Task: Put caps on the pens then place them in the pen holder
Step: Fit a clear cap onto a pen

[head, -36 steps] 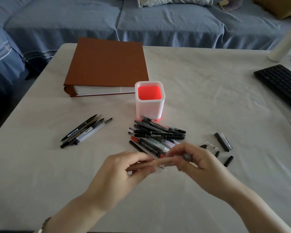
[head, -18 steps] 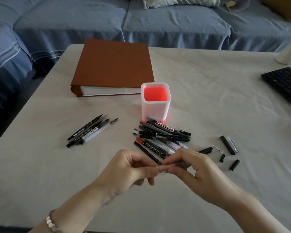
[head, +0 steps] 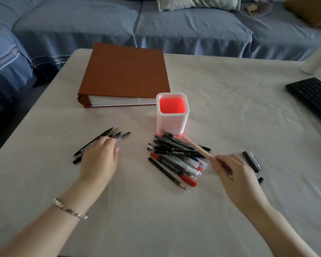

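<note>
A white pen holder (head: 171,123) with a red inside stands mid-table. A heap of capped pens (head: 176,158) lies just in front of it. My right hand (head: 230,173) pinches a pale tan pen (head: 198,148) that slants up-left over the heap toward the holder. My left hand (head: 100,158) lies over a small group of uncapped dark pens (head: 117,135) at the left, fingertips touching them; whether it grips one is hidden. Loose black caps (head: 251,161) lie at the right.
A brown binder (head: 126,73) lies behind the holder. A black keyboard (head: 311,97) sits at the right edge, with a white cylinder (head: 317,56) behind it. A blue sofa (head: 156,25) runs along the table's far side.
The hands, joined on one pen before, have parted. My left hand went left onto the uncapped pens. My right hand moved right and now carries the pen alone.
</note>
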`<state>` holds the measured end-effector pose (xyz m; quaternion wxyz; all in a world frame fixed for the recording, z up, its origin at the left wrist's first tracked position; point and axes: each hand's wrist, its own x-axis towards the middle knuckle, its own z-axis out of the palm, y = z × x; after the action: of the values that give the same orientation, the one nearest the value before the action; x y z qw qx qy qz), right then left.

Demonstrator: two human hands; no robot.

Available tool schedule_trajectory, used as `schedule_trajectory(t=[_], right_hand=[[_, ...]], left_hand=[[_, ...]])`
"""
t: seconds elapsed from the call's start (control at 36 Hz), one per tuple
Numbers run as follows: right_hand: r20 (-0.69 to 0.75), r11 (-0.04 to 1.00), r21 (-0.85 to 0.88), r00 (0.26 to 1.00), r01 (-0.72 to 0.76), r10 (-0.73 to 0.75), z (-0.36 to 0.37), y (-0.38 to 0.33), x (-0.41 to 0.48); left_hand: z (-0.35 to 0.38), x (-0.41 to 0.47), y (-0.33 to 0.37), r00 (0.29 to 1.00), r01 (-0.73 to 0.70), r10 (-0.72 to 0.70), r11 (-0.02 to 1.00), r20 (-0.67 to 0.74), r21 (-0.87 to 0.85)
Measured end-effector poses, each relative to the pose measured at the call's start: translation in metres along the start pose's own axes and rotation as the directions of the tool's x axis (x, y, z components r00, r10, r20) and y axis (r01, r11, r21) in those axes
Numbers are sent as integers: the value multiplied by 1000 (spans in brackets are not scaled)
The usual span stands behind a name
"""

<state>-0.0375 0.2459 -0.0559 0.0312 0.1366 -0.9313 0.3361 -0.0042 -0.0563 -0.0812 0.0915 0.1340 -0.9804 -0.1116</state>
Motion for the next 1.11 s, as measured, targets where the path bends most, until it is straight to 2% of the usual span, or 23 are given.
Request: schedule_trajectory(t=[0.14, 0.22, 0.33, 0.44, 0.56, 0.67, 0.75, 0.81, 0.86, 0.92, 1.06, 1.11], right_hand=[[-65, 998, -46, 997, -37, 34, 10, 6, 17], [-45, 995, -95, 999, -19, 15, 26, 2, 29], [-12, 990, -137, 999, 33, -35, 44, -7, 36], [-44, 984, -171, 998, 39, -47, 48, -7, 34], [-11, 985, -172, 999, 30, -33, 40, 0, 22], [-102, 988, -155, 995, -3, -13, 17, 23, 11], [-139, 962, -255, 988, -95, 61, -5, 48, 9], [-84, 932, -311, 982, -186, 168, -16, 59, 10], [-27, 899, -358, 966, -251, 258, -21, 68, 11], [15, 892, -371, 959, -259, 284, -22, 72, 12], [22, 906, -367, 972, -210, 234, -17, 72, 12], [-31, 949, -256, 983, -182, 181, -15, 69, 10]], left_hand=[[7, -4, -9, 996, 40, -48, 993, 69, 114], [9, -5, -8, 994, 54, -65, 990, 83, 128], [10, -14, 0, 980, 50, -78, 987, 182, 153], [4, -22, 15, 985, 99, -97, 995, 141, -11], [-6, -27, 36, 993, 99, -84, 973, 79, -206], [-19, -35, 60, 998, 52, -33, 924, 56, -379], [-25, -40, 74, 997, 28, 15, 858, 80, -513], [-26, -43, 81, 992, 30, 51, 802, 119, -597], [-25, -45, 86, 986, 46, 67, 767, 151, -640], [-23, -46, 88, 983, 58, 73, 750, 170, -659], [-27, -49, 92, 979, 62, 86, 744, 187, -665], [-30, -50, 93, 978, 60, 91, 739, 187, -671]])
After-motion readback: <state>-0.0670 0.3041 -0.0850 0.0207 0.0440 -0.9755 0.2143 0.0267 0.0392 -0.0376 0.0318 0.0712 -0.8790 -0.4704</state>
